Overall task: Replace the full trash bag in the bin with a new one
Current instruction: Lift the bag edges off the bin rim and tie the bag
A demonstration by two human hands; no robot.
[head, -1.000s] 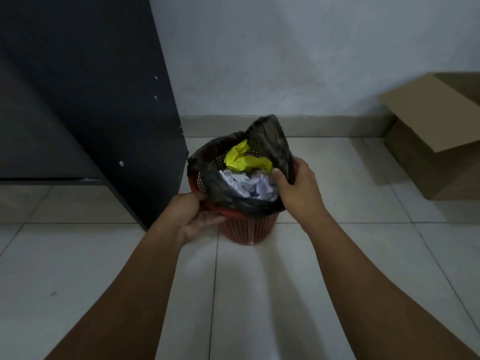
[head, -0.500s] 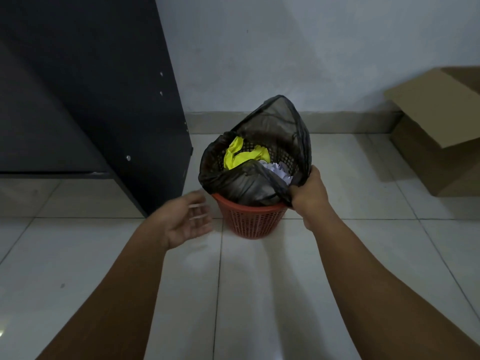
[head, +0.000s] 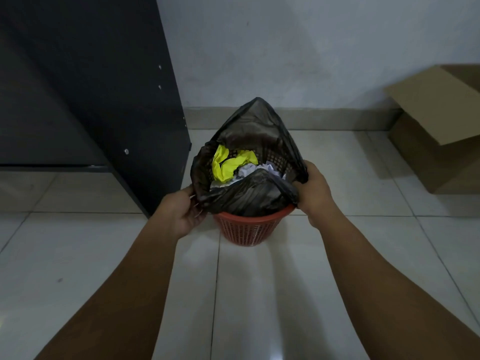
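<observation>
At the centre of the frame a red bin stands on the tiled floor, lined with a black trash bag holding yellow and white crumpled paper. The left hand pinches the bag's left edge; the right hand grips its right edge, lifted off the rim.

Shiny plastic, crumpled paper, smooth tiles

The black bag is thin, crinkly plastic. The red bin is plastic mesh. Crumpled paper sits inside. The floor is glossy tile; the box is matt cardboard.
</observation>
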